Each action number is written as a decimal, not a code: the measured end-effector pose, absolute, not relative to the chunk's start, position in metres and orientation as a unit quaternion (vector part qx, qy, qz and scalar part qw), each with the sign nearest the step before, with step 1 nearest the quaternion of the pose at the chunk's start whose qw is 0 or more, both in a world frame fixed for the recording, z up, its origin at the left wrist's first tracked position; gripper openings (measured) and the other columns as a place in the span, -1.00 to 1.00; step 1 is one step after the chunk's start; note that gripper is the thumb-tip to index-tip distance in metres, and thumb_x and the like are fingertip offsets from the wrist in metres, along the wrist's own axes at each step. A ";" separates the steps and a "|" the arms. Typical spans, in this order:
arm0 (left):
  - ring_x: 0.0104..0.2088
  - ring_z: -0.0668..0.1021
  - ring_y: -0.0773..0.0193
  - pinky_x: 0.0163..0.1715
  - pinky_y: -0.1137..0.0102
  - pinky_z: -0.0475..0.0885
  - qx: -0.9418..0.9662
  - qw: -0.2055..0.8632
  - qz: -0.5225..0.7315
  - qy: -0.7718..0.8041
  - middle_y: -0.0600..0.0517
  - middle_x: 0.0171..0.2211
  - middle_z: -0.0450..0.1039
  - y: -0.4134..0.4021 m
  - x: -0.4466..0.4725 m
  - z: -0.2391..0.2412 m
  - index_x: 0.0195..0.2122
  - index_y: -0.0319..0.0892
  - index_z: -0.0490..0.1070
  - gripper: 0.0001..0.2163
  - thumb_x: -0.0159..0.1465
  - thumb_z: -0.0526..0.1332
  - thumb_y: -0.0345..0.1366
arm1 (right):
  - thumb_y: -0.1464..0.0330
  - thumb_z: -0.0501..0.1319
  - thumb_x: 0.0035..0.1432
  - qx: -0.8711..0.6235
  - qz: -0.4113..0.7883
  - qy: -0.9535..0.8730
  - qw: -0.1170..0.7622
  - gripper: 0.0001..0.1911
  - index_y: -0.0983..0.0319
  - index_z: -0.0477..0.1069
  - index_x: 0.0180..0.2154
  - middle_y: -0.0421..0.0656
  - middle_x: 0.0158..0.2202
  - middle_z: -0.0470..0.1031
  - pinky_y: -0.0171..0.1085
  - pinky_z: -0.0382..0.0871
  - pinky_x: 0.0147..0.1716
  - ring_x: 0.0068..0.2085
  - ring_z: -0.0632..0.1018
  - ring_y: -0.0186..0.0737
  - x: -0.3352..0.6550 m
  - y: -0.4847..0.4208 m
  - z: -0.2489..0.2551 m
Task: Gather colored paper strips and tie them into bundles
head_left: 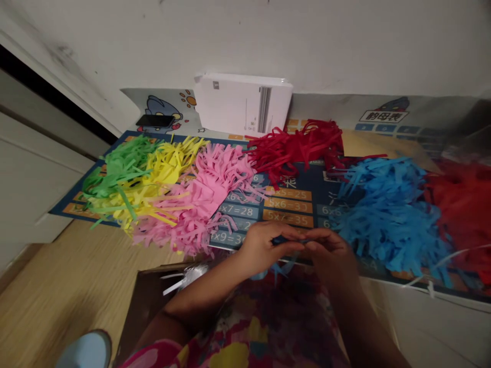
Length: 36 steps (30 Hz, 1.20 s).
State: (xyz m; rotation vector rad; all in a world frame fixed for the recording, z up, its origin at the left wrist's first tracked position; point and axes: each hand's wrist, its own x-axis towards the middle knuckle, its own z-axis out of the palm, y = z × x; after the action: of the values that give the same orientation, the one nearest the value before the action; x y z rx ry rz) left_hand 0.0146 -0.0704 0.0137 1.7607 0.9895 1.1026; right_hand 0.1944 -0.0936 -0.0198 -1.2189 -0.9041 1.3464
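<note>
My left hand (264, 244) and my right hand (333, 253) meet at the table's near edge, thumbs and forefingers pinched tip to tip. What lies between the fingertips is too small and dim to make out. Below them, light-blue strips (282, 270) show close to my lap; whether they connect to my fingers I cannot tell. Beyond my left hand lie fringed paper bundles: pink (209, 197), yellow (169, 163) and green (123, 166). A dark red bundle (299, 148) lies ahead of the hands. Light-blue fringe (391, 214) is piled beside my right hand.
More red fringe (466, 214) lies at the far right, near a thin white cord (431, 289). A white box (243, 105) leans against the wall, with a dark phone (155, 121) to its left. A printed times-table mat (287, 218) covers the table. Below stands a brown box (143, 301).
</note>
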 end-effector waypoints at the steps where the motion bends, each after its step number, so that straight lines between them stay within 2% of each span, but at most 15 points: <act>1: -0.27 0.70 0.22 -0.22 0.45 0.55 0.699 0.410 0.438 0.389 -0.01 -0.29 0.69 -0.070 0.014 0.013 -0.25 -0.15 0.63 -0.84 0.22 0.40 -0.20 | 0.30 0.48 -0.11 -0.506 0.562 -0.389 0.527 -0.85 0.14 0.59 -0.41 -0.18 -0.39 0.63 -0.24 0.53 -0.36 -0.36 0.62 -0.17 0.195 -0.093 -0.020; 5: -0.28 0.69 0.24 -0.23 0.45 0.54 0.717 0.378 0.456 0.367 -0.02 -0.31 0.69 -0.070 0.015 0.011 -0.26 -0.16 0.63 -0.86 0.19 0.43 -0.24 | 0.34 0.41 0.04 -0.497 0.473 -0.495 0.533 -0.99 0.10 0.61 -0.41 -0.19 -0.34 0.62 -0.25 0.53 -0.27 -0.28 0.62 -0.20 0.199 -0.096 -0.019; 9: -0.34 0.66 0.27 -0.28 0.45 0.54 0.732 0.329 0.476 0.359 -0.02 -0.37 0.66 -0.072 0.014 0.010 -0.32 -0.19 0.60 -0.90 0.21 0.41 -0.28 | 0.38 0.35 0.15 -0.511 0.343 -0.572 0.542 -0.93 0.07 0.60 -0.36 -0.23 -0.31 0.61 -0.30 0.50 -0.25 -0.25 0.61 -0.26 0.201 -0.103 -0.016; 12: -0.29 0.65 0.25 -0.26 0.42 0.55 0.743 0.286 0.490 0.356 -0.04 -0.33 0.64 -0.075 0.014 0.009 -0.27 -0.19 0.59 -0.88 0.21 0.41 -0.27 | 0.38 0.33 0.18 -0.515 0.280 -0.606 0.538 -0.92 0.08 0.59 -0.32 -0.22 -0.30 0.61 -0.27 0.50 -0.22 -0.25 0.61 -0.25 0.202 -0.108 -0.014; 20: -0.27 0.64 0.26 -0.20 0.37 0.55 0.779 0.170 0.530 0.289 -0.03 -0.31 0.64 -0.085 0.019 0.009 -0.25 -0.16 0.57 -0.95 0.31 0.30 -0.37 | 0.36 0.32 0.21 -0.516 0.223 -0.640 0.525 -0.93 0.08 0.60 -0.30 -0.20 -0.30 0.63 -0.27 0.50 -0.30 -0.27 0.62 -0.22 0.201 -0.119 -0.004; 23: -0.28 0.64 0.27 -0.22 0.38 0.55 0.783 0.171 0.521 0.295 -0.01 -0.33 0.64 -0.086 0.019 0.011 -0.25 -0.15 0.56 -0.96 0.30 0.31 -0.36 | 0.37 0.31 0.22 -0.514 0.219 -0.639 0.529 -0.91 0.07 0.60 -0.29 -0.21 -0.30 0.63 -0.30 0.49 -0.34 -0.28 0.63 -0.24 0.200 -0.121 -0.003; 27: -0.29 0.66 0.26 -0.25 0.40 0.57 0.784 0.189 0.487 0.336 -0.01 -0.34 0.64 -0.089 0.026 0.012 -0.28 -0.14 0.53 -0.93 0.32 0.30 -0.28 | 0.39 0.27 0.25 -0.498 0.216 -0.644 0.539 -0.89 0.08 0.58 -0.28 -0.21 -0.31 0.64 -0.29 0.50 -0.28 -0.28 0.63 -0.25 0.190 -0.129 -0.003; 30: -0.38 0.65 0.28 -0.37 0.46 0.56 0.791 0.184 0.464 0.353 0.03 -0.41 0.60 -0.085 0.029 0.011 -0.35 -0.14 0.50 -0.89 0.33 0.26 -0.30 | 0.35 0.26 0.27 -0.467 0.198 -0.672 0.540 -0.90 0.10 0.57 -0.26 -0.20 -0.30 0.64 -0.27 0.50 -0.22 -0.25 0.62 -0.24 0.202 -0.121 -0.002; 33: -0.41 0.66 0.31 -0.40 0.53 0.57 0.807 0.189 0.459 0.321 0.06 -0.41 0.59 -0.072 0.027 0.009 -0.35 -0.12 0.53 -0.91 0.31 0.29 -0.29 | 0.24 0.27 0.25 -0.553 0.097 -0.627 0.540 -0.86 0.11 0.58 -0.25 -0.17 -0.28 0.64 -0.22 0.49 -0.20 -0.23 0.62 -0.19 0.261 -0.103 0.004; 35: -0.44 0.66 0.35 -0.43 0.58 0.56 0.812 0.204 0.458 0.300 0.08 -0.42 0.59 -0.062 0.026 0.008 -0.36 -0.10 0.56 -0.88 0.30 0.30 -0.24 | 0.16 0.22 0.24 -0.682 -0.013 -0.509 0.526 -0.76 0.13 0.59 -0.28 -0.14 -0.30 0.63 -0.20 0.46 -0.24 -0.28 0.60 -0.16 0.320 -0.093 0.011; 36: -0.46 0.65 0.37 -0.46 0.60 0.55 0.812 0.212 0.458 0.294 0.09 -0.43 0.59 -0.059 0.027 0.008 -0.38 -0.09 0.57 -0.86 0.31 0.30 -0.21 | 0.14 0.19 0.25 -0.750 -0.070 -0.433 0.495 -0.71 0.17 0.60 -0.29 -0.09 -0.27 0.63 -0.18 0.45 -0.19 -0.23 0.60 -0.11 0.350 -0.088 0.014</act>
State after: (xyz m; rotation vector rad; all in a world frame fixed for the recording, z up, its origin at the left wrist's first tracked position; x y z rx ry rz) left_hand 0.0271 -0.0589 0.0080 2.2546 0.8154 1.2728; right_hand 0.3498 -0.0880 0.0139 -1.8182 -1.0503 -0.1685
